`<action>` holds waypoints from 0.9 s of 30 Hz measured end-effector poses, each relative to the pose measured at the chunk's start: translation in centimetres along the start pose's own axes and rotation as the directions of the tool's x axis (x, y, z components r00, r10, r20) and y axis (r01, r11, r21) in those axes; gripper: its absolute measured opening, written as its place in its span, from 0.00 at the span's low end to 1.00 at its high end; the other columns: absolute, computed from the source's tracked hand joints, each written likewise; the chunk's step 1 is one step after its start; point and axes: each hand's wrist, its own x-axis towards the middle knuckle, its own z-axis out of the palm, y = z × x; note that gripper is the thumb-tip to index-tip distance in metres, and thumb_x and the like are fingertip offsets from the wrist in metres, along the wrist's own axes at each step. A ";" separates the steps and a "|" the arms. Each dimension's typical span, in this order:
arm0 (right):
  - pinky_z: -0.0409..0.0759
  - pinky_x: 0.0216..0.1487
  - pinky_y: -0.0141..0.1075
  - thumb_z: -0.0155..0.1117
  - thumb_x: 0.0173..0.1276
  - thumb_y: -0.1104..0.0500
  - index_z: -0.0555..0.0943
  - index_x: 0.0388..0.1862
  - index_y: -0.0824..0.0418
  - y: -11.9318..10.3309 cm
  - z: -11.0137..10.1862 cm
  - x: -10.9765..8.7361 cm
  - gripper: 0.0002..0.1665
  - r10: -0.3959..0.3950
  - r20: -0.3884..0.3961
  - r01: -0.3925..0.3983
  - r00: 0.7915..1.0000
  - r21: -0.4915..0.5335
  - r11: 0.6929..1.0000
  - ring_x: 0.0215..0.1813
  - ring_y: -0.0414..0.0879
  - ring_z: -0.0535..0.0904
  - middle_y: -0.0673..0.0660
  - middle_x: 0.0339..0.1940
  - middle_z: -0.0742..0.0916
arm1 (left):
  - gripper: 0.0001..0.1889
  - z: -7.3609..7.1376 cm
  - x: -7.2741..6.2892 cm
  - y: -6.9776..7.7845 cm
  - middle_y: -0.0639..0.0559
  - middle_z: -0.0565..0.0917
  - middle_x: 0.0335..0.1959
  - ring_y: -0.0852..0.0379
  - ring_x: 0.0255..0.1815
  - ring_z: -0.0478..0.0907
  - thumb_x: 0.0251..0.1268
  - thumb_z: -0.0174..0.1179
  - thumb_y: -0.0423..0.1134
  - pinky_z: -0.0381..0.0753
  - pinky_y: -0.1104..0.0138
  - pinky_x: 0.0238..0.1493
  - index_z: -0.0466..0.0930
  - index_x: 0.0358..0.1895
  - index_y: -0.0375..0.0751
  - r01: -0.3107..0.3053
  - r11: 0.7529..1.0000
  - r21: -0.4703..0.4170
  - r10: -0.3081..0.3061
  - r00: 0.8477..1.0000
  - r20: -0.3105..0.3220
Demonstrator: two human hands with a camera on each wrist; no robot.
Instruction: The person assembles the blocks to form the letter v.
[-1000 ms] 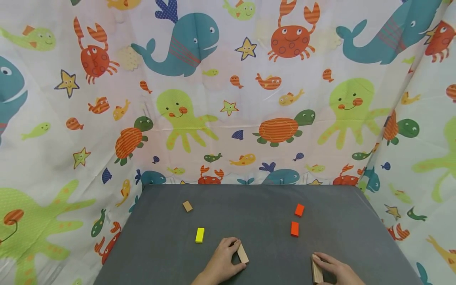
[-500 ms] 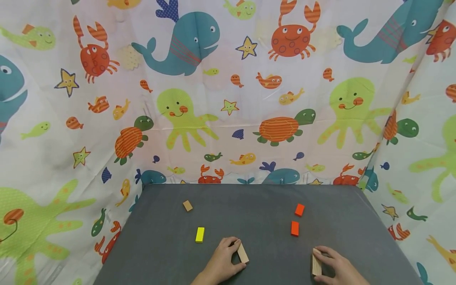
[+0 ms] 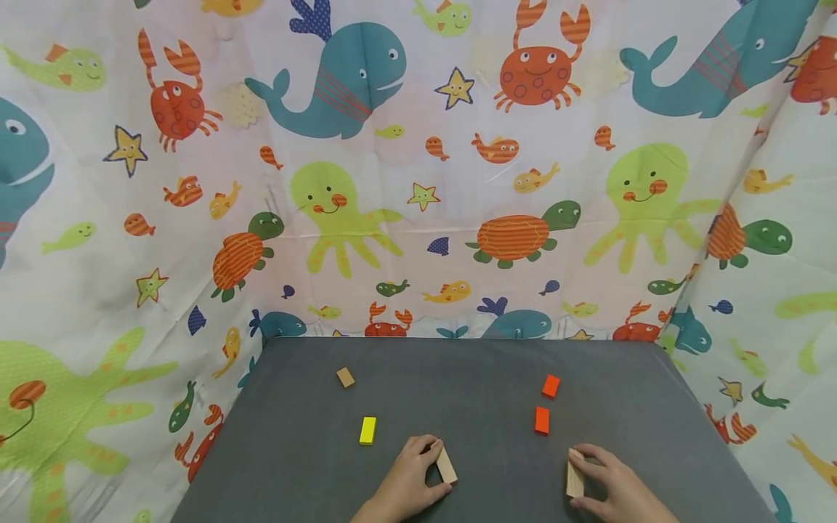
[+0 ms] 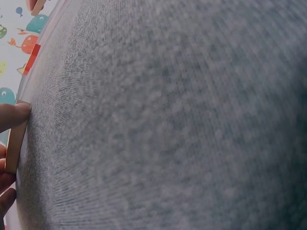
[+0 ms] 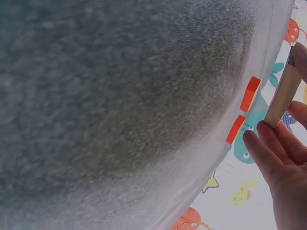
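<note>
At the near middle of the table, my left hand (image 3: 410, 476) pinches a plain wooden block (image 3: 446, 465) between thumb and fingers. The same block (image 4: 17, 143) shows at the left edge of the left wrist view, low against the cloth. To the right, my right hand (image 3: 611, 479) grips a second plain wooden block (image 3: 575, 479) by its ends. In the right wrist view this block (image 5: 283, 96) stands out against the curtain, above the cloth, with fingers (image 5: 261, 148) at its lower end. Two red blocks, one (image 3: 542, 420) nearer and one (image 3: 551, 386) farther, lie ahead of the right hand.
A yellow block (image 3: 368, 431) lies ahead and left of the left hand. Farther back is a small plain wooden block (image 3: 345, 377). Grey cloth covers the table (image 3: 294, 465). A curtain (image 3: 418, 240) printed with sea animals hangs around the back and sides.
My right hand has moved forward and slightly left with its wooden block. The left hand and its block have stayed in place, as have the blocks on the table.
</note>
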 end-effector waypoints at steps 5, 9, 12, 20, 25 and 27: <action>0.85 0.49 0.54 0.78 0.54 0.40 0.76 0.69 0.66 -0.1 0.1 0.1 0.49 -0.011 -0.018 0.011 1.000 -0.013 1.000 0.56 0.59 0.78 0.62 0.61 0.79 | 0.40 0.4 0.1 -0.1 0.56 0.74 0.65 0.56 0.63 0.71 0.60 0.69 0.62 0.80 0.59 0.61 0.73 0.72 0.47 -0.020 1.000 0.009 0.020 1.000 -0.013; 0.85 0.49 0.53 0.78 0.54 0.39 0.76 0.68 0.67 -0.2 0.3 0.2 0.49 -0.029 -0.037 0.029 0.999 -0.009 1.000 0.55 0.58 0.79 0.62 0.61 0.79 | 0.40 0.4 0.1 -0.1 0.56 0.74 0.65 0.55 0.63 0.71 0.60 0.69 0.62 0.80 0.58 0.61 0.73 0.72 0.47 -0.019 1.000 0.005 0.019 1.000 -0.016; 0.85 0.50 0.53 0.78 0.54 0.38 0.77 0.68 0.66 -0.4 0.4 0.4 0.50 -0.041 -0.056 0.040 0.998 -0.024 0.999 0.54 0.57 0.79 0.61 0.61 0.80 | 0.39 0.3 0.1 -0.1 0.56 0.74 0.65 0.55 0.63 0.71 0.59 0.69 0.62 0.80 0.58 0.61 0.73 0.72 0.47 -0.015 1.000 0.002 0.015 1.000 -0.016; 0.84 0.52 0.55 0.78 0.53 0.38 0.77 0.67 0.66 -1.0 0.7 1.2 0.50 -0.052 -0.065 0.049 0.997 -0.049 0.998 0.54 0.56 0.79 0.60 0.60 0.80 | 0.40 0.2 0.0 -0.1 0.56 0.74 0.65 0.56 0.62 0.71 0.59 0.70 0.61 0.80 0.59 0.60 0.73 0.71 0.47 -0.012 1.000 -0.003 0.012 1.000 -0.023; 0.84 0.52 0.55 0.78 0.52 0.38 0.78 0.67 0.65 -1.3 1.1 1.5 0.50 -0.048 -0.066 0.045 0.997 -0.041 0.998 0.54 0.55 0.78 0.61 0.61 0.80 | 0.40 0.0 0.0 0.0 0.56 0.75 0.64 0.56 0.62 0.71 0.58 0.71 0.61 0.80 0.58 0.61 0.73 0.71 0.47 0.002 1.000 -0.006 -0.002 1.000 -0.015; 0.84 0.52 0.56 0.78 0.52 0.37 0.77 0.67 0.65 -1.4 1.1 1.7 0.50 -0.048 -0.065 0.045 0.997 -0.039 0.998 0.54 0.55 0.78 0.61 0.61 0.80 | 0.39 0.0 0.0 0.0 0.56 0.75 0.64 0.56 0.63 0.71 0.59 0.70 0.61 0.80 0.58 0.61 0.74 0.71 0.47 0.009 1.000 -0.003 -0.009 1.000 -0.010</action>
